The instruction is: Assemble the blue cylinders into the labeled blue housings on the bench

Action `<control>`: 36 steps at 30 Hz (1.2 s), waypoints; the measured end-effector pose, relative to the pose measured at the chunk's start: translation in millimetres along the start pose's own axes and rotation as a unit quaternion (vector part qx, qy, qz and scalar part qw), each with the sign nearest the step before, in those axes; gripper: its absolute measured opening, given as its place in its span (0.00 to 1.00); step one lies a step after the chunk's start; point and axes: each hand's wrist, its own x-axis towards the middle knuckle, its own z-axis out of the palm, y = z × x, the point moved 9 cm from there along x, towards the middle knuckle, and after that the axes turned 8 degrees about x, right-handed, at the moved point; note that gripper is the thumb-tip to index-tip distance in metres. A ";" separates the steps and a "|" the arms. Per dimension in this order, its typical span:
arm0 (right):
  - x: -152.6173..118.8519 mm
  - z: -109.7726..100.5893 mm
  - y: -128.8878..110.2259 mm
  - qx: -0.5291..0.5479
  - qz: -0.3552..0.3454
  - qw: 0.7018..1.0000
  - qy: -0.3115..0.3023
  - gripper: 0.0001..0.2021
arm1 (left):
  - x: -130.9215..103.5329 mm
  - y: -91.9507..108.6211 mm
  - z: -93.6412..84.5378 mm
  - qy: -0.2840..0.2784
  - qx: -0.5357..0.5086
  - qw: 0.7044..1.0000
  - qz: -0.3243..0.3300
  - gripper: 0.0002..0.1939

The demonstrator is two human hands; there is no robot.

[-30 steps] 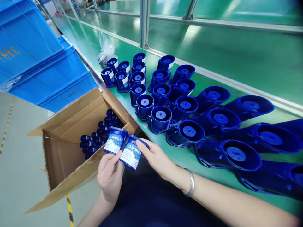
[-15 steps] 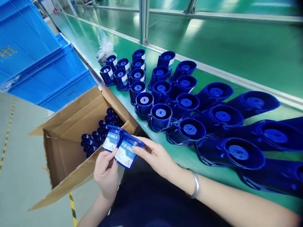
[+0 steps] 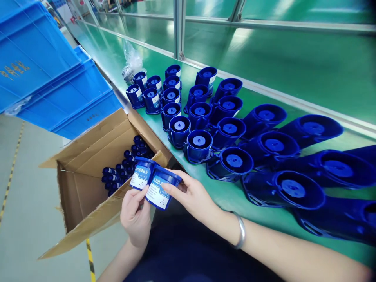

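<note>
Alongside, rows of blue cups (image 3: pixel 199 145) stand on green table (image 3: pixel 188 164), plastic bag (image 3: pixel 132 62) beyond. Open cardboard box (image 3: pixel 85 180) with blue parts (image 3: pixel 116 176) sits beside table, near blue crates (image 3: pixel 67 78). Both forearms reach in from the bottom; bangle (image 3: pixel 241 231) on right wrist. Left hand (image 3: pixel 135 215) pinched nearly closed at lower edges of two labeled cups, left cup (image 3: pixel 141 174) and right cup (image 3: pixel 162 188), held up side by side by box edge. Right hand (image 3: pixel 192 196) part curled, thumb and fingers gripping right cup.

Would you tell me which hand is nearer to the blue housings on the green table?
The right hand is nearer, just short of the blue housings; the left hand is farther off, beside the cardboard box.
</note>
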 end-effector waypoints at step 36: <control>0.0 -10.1 -1.1 -0.139 -0.003 0.990 0.008 0.35 | -0.8 5.2 5.4 -0.002 0.026 0.999 0.025 0.17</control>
